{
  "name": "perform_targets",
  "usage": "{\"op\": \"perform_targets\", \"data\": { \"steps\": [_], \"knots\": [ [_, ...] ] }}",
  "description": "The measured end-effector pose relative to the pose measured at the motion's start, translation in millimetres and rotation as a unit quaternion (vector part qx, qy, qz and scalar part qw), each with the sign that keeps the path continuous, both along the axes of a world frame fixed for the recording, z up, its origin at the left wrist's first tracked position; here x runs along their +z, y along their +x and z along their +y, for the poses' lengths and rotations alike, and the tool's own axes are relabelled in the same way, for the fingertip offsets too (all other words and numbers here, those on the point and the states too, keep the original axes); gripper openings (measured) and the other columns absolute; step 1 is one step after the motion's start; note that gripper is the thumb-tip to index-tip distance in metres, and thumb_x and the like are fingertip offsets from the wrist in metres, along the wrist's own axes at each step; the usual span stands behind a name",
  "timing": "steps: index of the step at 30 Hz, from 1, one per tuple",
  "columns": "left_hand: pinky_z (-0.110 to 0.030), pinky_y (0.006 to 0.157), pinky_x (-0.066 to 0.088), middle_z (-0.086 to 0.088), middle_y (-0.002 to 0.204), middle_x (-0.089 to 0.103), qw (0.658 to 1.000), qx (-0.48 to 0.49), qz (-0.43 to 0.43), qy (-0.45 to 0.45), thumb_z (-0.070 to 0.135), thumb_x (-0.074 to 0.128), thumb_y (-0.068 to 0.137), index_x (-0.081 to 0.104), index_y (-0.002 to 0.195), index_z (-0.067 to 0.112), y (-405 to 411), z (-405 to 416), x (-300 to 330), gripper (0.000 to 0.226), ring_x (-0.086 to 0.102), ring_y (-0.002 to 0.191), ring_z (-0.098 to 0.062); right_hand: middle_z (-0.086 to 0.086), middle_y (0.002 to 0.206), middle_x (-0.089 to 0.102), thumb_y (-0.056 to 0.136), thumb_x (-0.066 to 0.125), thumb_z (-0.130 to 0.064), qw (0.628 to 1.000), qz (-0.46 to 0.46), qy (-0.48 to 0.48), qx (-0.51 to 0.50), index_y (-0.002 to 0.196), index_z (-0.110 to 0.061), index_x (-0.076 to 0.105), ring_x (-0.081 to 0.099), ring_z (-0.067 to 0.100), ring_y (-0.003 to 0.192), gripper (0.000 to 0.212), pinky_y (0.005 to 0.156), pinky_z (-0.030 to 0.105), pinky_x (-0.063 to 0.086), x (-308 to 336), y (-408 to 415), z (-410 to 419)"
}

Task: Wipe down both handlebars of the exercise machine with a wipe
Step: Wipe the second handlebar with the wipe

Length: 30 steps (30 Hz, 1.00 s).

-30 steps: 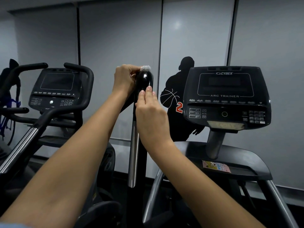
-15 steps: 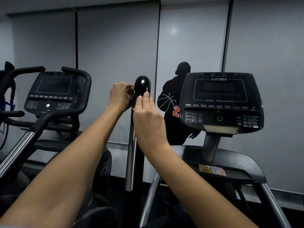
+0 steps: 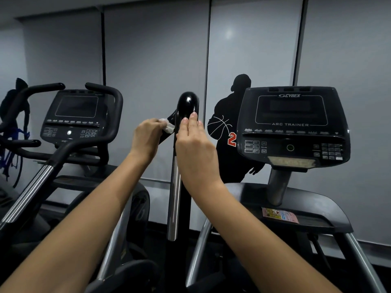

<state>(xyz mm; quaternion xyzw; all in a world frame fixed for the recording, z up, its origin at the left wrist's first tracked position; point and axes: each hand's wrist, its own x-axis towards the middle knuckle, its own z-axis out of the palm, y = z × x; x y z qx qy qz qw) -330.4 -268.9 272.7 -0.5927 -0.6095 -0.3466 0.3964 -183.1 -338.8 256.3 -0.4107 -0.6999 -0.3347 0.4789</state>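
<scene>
1. On the upright handlebar (image 3: 187, 106), the left hand (image 3: 148, 138) pinches the wipe (image 3: 168, 126), now lower down the left side than one second ago, when it covered the cap.
2. Right hand (image 3: 194, 144): fingers straight, steadying the grip.
3. Judgement: cap wiped; shaft and second handlebar remain.

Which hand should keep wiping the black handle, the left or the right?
Probably the left hand: it grips the wipe against the handlebar. The right hand only rests flat fingers on the bar.
</scene>
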Motion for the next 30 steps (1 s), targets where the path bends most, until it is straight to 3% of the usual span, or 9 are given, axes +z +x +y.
{"op": "perform_targets", "data": {
  "steps": [5,8,11,13,16,21,25,28,30],
  "knots": [
    [-0.032,0.055,0.038,-0.016,0.066,0.057,0.993,-0.075,-0.089,0.028,0.017,0.056,0.091,0.056,0.066,0.0,33,8,21,0.031,0.052,0.059,-0.03,0.019,0.111,0.067,0.074,0.026,-0.002,1.0,-0.006,0.009,0.001,0.108,-0.002,0.069,0.069,0.025,0.096,0.054,0.067,0.024,0.059,-1,1,4],
    [-0.031,0.05,0.043,-0.009,0.073,0.061,0.993,-0.095,-0.023,0.065,0.005,0.07,0.079,0.061,0.076,0.005,16,13,1,0.009,0.053,0.058,-0.028,0.018,0.112,0.067,0.075,0.026,-0.003,1.0,-0.009,0.005,0.005,0.108,-0.003,0.069,0.069,0.024,0.096,0.054,0.069,0.023,0.059,-1,1,4],
    [-0.037,0.053,0.056,-0.003,0.101,0.066,0.996,-0.046,0.068,0.023,-0.003,0.075,0.07,0.066,0.093,0.01,-16,9,-26,0.028,0.064,0.073,-0.028,0.02,0.11,0.067,0.074,0.024,-0.004,1.0,-0.004,0.007,0.011,0.106,0.0,0.069,0.069,0.026,0.095,0.055,0.071,0.025,0.058,-2,1,1],
    [-0.038,0.058,0.057,-0.002,0.108,0.066,0.997,-0.04,0.059,0.001,-0.004,0.074,0.071,0.067,0.1,0.013,-26,3,-34,0.035,0.065,0.081,-0.027,0.022,0.109,0.067,0.075,0.023,-0.004,1.0,-0.004,0.006,0.012,0.106,0.001,0.069,0.069,0.028,0.094,0.055,0.071,0.026,0.058,-1,2,-1],
    [-0.036,0.061,0.055,-0.005,0.098,0.069,0.996,-0.075,0.023,0.045,0.003,0.074,0.074,0.071,0.097,0.014,-17,0,-24,0.025,0.065,0.08,-0.028,0.022,0.109,0.068,0.075,0.024,-0.003,1.0,-0.005,0.018,-0.003,0.105,0.001,0.069,0.07,0.027,0.092,0.054,0.072,0.026,0.058,-1,1,-1],
    [-0.046,0.063,0.052,-0.019,0.087,0.063,0.986,-0.159,-0.031,0.046,0.007,0.056,0.089,0.061,0.092,-0.002,31,8,10,0.01,0.059,0.076,-0.035,0.019,0.111,0.067,0.075,0.028,-0.003,1.0,-0.004,0.02,-0.007,0.107,-0.002,0.069,0.069,0.025,0.095,0.053,0.073,0.023,0.057,-4,-1,4],
    [-0.056,0.064,0.055,-0.017,0.086,0.059,0.985,-0.163,0.022,0.057,-0.002,0.051,0.088,0.06,0.101,0.006,20,11,-13,0.018,0.061,0.082,-0.04,0.018,0.113,0.067,0.071,0.065,-0.006,0.999,-0.022,0.029,-0.005,0.109,-0.003,0.068,0.069,0.024,0.098,0.038,0.08,0.023,0.055,-7,3,4],
    [-0.031,0.04,0.053,-0.008,0.072,0.061,0.985,-0.032,0.166,0.025,-0.006,0.08,0.058,0.065,0.083,0.004,0,7,-35,0.031,0.062,0.069,-0.026,0.019,0.114,0.066,0.063,0.077,-0.011,0.999,-0.026,-0.001,-0.02,0.11,-0.002,0.068,0.068,0.024,0.098,0.048,0.08,0.023,0.056,-8,5,2],
    [-0.025,0.033,0.048,-0.008,0.074,0.062,0.98,0.043,0.194,-0.013,-0.013,0.084,0.043,0.068,0.079,-0.001,-12,2,-48,0.041,0.06,0.064,-0.021,0.021,0.116,0.064,0.065,0.072,-0.005,1.0,-0.023,-0.01,-0.011,0.113,0.001,0.065,0.068,0.027,0.099,0.049,0.074,0.025,0.058,-8,5,3]
  ]
}}
